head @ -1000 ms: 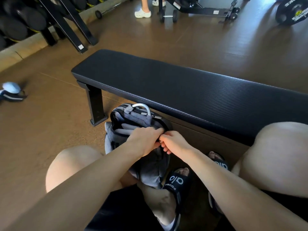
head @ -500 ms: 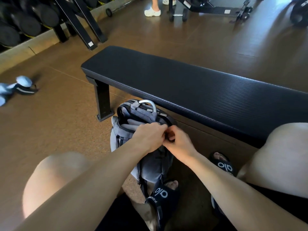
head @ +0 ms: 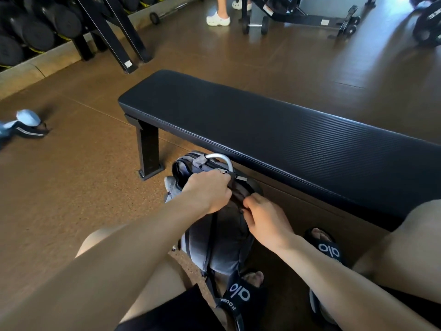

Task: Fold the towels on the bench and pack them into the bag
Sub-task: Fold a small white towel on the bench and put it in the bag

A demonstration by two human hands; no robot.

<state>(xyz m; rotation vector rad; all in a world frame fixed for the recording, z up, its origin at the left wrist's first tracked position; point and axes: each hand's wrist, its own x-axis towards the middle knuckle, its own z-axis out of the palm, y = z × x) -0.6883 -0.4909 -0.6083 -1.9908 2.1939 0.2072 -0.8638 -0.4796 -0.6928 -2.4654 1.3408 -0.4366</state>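
Where the floor meets the near edge of the bench (head: 286, 130), one grey bag (head: 214, 240) stands upright between the person's knees, its top just beside the padding. Bench: one, black, ribbed pad, top bare. Bag handle (head: 220, 158): one, silver loop. Hands: two. Left hand (head: 208, 192) curled over the bag's top opening, gripping the rim. Right hand (head: 265, 220) pinching at the bag's upper right edge, probably a zipper pull, though the fingers hide it. Slides (head: 238, 295): two, black, white lettering, one each side of the bag's base. Towels: none countable; the bag's interior is too dark to read.
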